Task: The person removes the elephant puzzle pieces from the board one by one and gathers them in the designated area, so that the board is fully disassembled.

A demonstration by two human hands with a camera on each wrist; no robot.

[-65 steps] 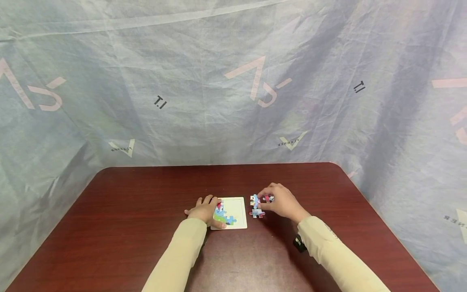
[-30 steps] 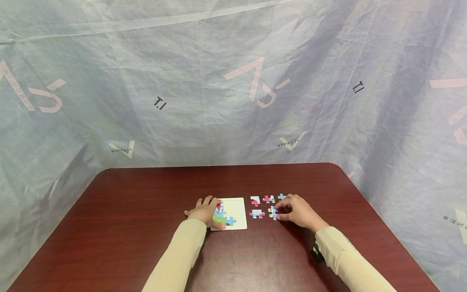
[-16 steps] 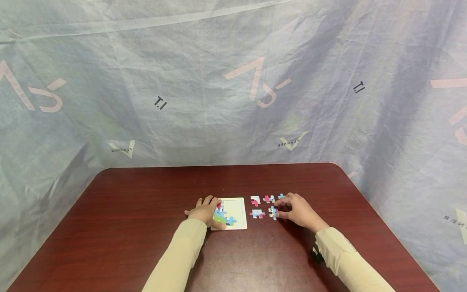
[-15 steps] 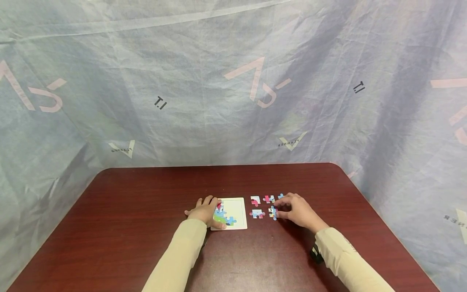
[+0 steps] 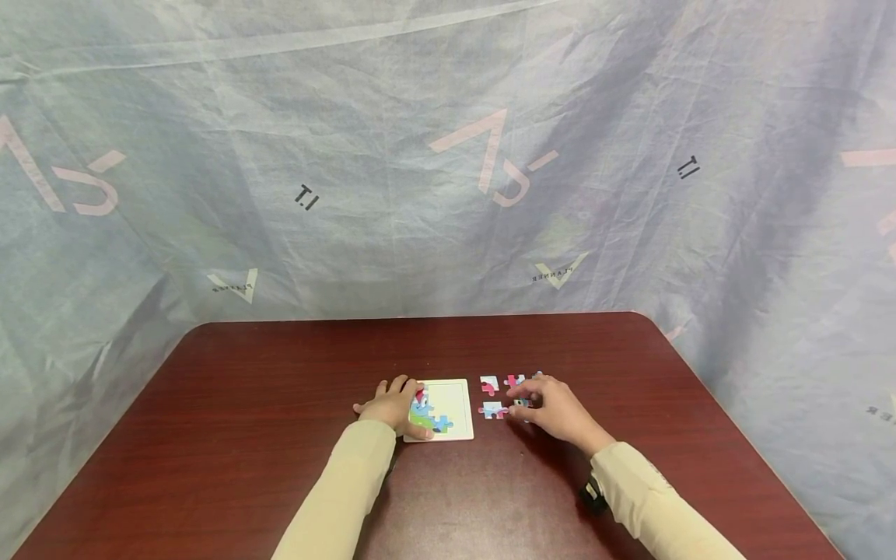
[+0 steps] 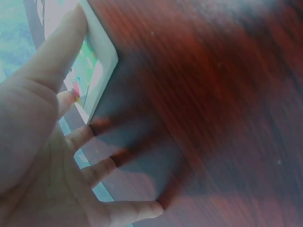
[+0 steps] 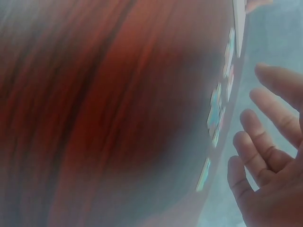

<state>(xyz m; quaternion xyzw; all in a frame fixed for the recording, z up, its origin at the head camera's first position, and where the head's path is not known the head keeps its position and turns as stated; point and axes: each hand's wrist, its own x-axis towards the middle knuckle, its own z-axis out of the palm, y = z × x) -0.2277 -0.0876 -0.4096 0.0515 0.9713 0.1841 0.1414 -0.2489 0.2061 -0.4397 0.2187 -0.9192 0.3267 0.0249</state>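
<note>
My left hand (image 5: 388, 406) rests with spread fingers over the left edge of a cream puzzle tray (image 5: 455, 398), its thumb lying on the near rim. Fitted puzzle pieces (image 5: 442, 424) in blue and green fill the tray's left and lower part. My right hand (image 5: 556, 410) hovers over the loose pieces right of the tray. Its fingers are loosely bent and hold nothing in the right wrist view. A blue-and-white jigsaw piece (image 5: 521, 403) shows between thumb and forefinger, partly covered. Just left of the fingertips lies a light blue and pink piece (image 5: 493, 411).
Behind these lie a white and red piece (image 5: 489, 385) and a red piece (image 5: 513, 380). A blue piece (image 5: 537, 374) is mostly hidden behind the right hand. The brown table (image 5: 280, 389) ends at a grey printed cloth (image 5: 392, 194).
The right hand carried the blue-and-white piece rightward, laid it down and let go. It has since shifted left toward the light blue and pink piece. The left hand stays put.
</note>
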